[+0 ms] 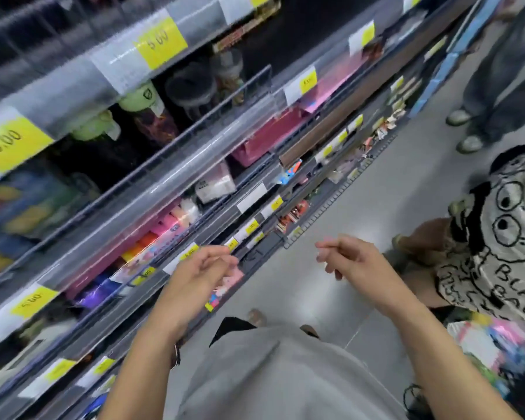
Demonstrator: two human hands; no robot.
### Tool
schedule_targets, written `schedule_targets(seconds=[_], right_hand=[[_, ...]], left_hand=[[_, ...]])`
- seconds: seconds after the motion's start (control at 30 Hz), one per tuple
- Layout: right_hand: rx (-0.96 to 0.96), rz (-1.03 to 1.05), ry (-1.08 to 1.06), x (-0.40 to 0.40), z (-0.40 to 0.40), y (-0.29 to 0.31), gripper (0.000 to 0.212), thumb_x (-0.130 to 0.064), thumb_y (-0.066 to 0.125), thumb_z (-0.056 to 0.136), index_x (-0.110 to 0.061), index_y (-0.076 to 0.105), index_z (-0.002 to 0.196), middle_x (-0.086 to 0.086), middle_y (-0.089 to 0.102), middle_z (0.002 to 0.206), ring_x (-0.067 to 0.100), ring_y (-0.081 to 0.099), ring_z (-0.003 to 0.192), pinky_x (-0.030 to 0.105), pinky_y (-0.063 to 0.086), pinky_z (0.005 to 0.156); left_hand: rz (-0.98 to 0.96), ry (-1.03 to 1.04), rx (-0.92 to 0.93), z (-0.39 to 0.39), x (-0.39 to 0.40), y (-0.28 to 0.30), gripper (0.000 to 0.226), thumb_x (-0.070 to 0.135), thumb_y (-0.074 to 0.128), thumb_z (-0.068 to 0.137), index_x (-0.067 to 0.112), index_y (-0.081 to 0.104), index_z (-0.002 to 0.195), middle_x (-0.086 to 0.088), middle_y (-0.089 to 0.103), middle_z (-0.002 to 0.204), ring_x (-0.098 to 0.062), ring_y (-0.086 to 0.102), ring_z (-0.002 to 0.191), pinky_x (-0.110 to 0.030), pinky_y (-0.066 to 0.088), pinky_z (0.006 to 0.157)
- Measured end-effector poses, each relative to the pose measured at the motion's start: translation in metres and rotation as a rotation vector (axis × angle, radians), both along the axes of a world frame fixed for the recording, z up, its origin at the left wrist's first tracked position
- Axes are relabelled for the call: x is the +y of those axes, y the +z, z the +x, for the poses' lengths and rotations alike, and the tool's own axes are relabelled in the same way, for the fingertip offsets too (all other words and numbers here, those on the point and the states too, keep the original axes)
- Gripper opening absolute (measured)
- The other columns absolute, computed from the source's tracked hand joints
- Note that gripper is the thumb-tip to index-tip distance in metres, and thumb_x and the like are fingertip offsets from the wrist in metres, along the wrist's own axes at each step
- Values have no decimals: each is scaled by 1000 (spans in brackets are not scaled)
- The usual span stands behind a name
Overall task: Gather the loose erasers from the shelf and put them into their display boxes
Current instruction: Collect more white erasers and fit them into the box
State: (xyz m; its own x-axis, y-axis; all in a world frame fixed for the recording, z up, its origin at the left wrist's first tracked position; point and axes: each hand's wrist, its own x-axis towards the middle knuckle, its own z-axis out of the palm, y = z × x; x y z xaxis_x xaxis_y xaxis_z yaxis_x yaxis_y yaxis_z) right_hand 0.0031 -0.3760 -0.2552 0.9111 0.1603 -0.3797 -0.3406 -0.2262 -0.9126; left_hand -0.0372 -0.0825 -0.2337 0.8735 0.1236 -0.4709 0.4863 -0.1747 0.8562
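Our left hand [199, 269] hangs in front of the shelf [176, 180] with fingers loosely curled, gripping nothing; our right hand [350, 259] floats over the grey floor [361, 201], fingers relaxed and likewise bare. Just beyond the left fingertips, a pink display box [229, 281] sits at the shelf edge. We cannot pick out loose erasers through the blur. Yellow price tags [161, 43] line the rails, and a person in a patterned top [497, 234] crouches to the right.

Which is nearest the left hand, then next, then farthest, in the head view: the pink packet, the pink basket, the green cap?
From the left hand:
1. Pink packet, just right of the fingers, at the lower shelf edge.
2. Pink basket, up the aisle on a higher shelf.
3. Green cap, higher still, upper left.
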Motion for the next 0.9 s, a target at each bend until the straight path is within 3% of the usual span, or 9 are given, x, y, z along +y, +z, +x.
schedule_targets(seconds=[0.1,0.2,0.27,0.33,0.4,0.5,0.6,0.73,0.9], right_hand=[[-127,40,100,17,41,34,13,-9,65,95,-19,72,99,-7,67,68,6,57,59,18,45,57],[-259,110,160,36,72,74,13,-9,66,94,-18,72,101,-3,66,72,11,58,63,18,47,60],[-347,124,208,49,88,104,14,-13,67,94,-23,73,102,-2,66,75,13,59,68,19,48,62],[-441,130,251,63,102,136,16,-14,68,94,-26,73,101,3,67,77,12,58,69,21,49,65],[-543,145,284,77,114,166,17,-13,67,94,-26,73,102,9,69,85,10,60,70,20,50,67],[-670,135,318,98,133,205,15,-15,67,95,-24,73,106,0,70,84,7,63,70,16,50,67],[-800,76,330,118,152,238,14,-23,65,97,-25,71,109,-3,70,91,13,64,78,20,52,70],[-969,-11,347,147,176,270,14,-25,65,96,-25,70,109,-5,67,96,11,62,86,19,49,77],[-1125,-229,469,192,206,292,19,-26,67,93,-25,68,112,-7,66,96,5,59,78,12,44,71]], left_hand=[[37,27,-191,16,6,55,17,31,64,95,42,73,106,11,78,109,-10,73,102,-33,54,90],[82,59,-400,26,14,112,21,45,64,88,42,72,107,9,79,108,-11,73,101,-37,56,90],[146,72,-555,32,19,150,25,52,64,88,41,72,110,11,79,107,-10,73,98,-29,60,85],[213,77,-713,38,25,182,24,49,62,91,40,71,111,13,78,108,-9,73,99,-22,57,84],[274,95,-852,45,30,208,19,41,61,95,40,69,113,13,78,108,-10,72,103,-26,57,87],[470,160,-1009,60,41,232,17,32,59,101,38,65,115,15,74,107,-9,70,105,-18,51,88],[794,203,-1018,76,53,243,22,36,56,102,31,63,122,16,70,111,-10,65,108,-29,51,95],[1192,184,-804,87,67,242,38,42,55,101,18,64,130,0,71,115,-30,63,106,-47,51,91],[1400,142,-683,91,68,233,35,44,53,100,19,71,117,1,71,88,-30,65,81,-40,45,70]])
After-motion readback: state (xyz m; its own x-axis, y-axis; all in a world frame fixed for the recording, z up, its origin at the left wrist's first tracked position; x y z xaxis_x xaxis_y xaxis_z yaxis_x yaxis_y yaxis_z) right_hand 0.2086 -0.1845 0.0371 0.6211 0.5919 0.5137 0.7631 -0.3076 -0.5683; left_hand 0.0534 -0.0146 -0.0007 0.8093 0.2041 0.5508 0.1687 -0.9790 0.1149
